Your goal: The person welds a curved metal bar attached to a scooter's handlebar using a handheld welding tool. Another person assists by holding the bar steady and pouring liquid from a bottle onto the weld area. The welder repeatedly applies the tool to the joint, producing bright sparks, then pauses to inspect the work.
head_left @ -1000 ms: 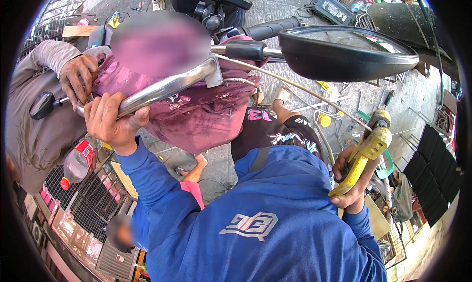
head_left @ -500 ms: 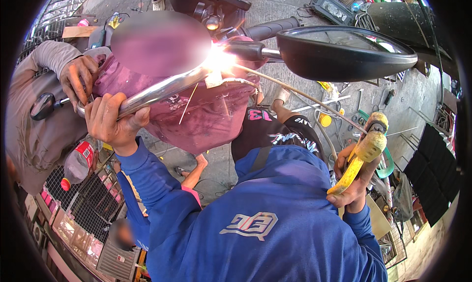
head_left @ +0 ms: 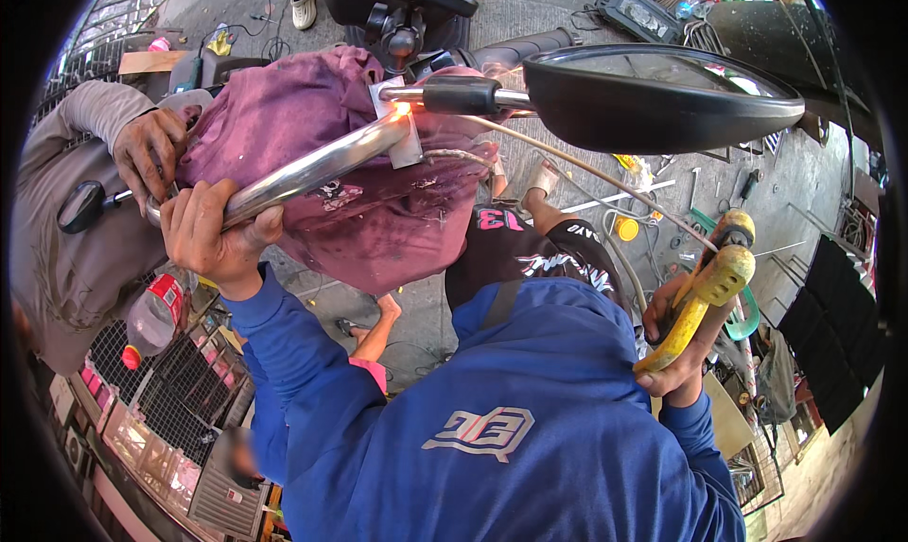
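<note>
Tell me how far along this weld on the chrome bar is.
Done: the chrome bar sits against the small metal plate, and the joint glows orange, so at least one spot has been welded. In hand: the left hand steadies the bar while the right hand holds the yellow electrode holder away from the joint. Left: whether the seam is complete cannot be told; maroon cloth covers the parts below.

A black mirror (head_left: 662,93) juts out at top right. A plastic bottle (head_left: 151,317) with a red label (cap red too) lies at lower left above wire racks (head_left: 180,405).
</note>
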`<state>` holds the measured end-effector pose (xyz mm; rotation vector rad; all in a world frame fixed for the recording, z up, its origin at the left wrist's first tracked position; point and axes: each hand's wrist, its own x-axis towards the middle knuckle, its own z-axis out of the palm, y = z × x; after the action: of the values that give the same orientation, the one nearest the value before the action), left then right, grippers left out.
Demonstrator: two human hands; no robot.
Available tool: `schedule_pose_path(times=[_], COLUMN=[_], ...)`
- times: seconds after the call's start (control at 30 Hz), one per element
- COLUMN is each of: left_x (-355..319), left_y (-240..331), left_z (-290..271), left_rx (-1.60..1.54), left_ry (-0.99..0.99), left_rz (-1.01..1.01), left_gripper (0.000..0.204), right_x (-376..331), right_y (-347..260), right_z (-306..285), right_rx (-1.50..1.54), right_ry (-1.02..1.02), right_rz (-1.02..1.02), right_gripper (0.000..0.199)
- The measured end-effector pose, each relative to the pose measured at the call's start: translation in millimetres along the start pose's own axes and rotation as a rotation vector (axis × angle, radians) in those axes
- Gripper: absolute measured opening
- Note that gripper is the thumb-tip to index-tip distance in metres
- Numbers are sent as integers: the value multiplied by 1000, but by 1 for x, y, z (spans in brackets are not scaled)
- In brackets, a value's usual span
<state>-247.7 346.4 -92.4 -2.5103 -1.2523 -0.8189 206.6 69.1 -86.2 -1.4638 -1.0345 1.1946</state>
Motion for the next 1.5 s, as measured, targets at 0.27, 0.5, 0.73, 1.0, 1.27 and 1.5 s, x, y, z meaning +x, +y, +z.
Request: schedule_pose_path(times=[0.27,0.5,0.73,1.0,1.27,1.5], left_x=[0,-2,-7,-11,-7,-6], left_y=[2,-5,-10,-9,-6,-4], left_z=[-2,-2,-2,10,9,7], left_rx=[16,5,10,-30,-10,-1], left_ry=[-4,-19,-75,-20,15,2], left_rz=[-3,37,44,-14,-10,-22], left_gripper=[75,75,69,72,74,75], right_x=[0,-6,17,22,4,5], right_y=[5,13,2,-1,15,13], right_z=[-2,-6,8,23,-4,-3], right_rx=[-55,-45,97,3,-24,-45], right_ry=[-26,-33,60,47,-37,-90], right_rz=[-41,-39,80,-95,-40,-59], right_gripper=[153,145,59,131,142,144])
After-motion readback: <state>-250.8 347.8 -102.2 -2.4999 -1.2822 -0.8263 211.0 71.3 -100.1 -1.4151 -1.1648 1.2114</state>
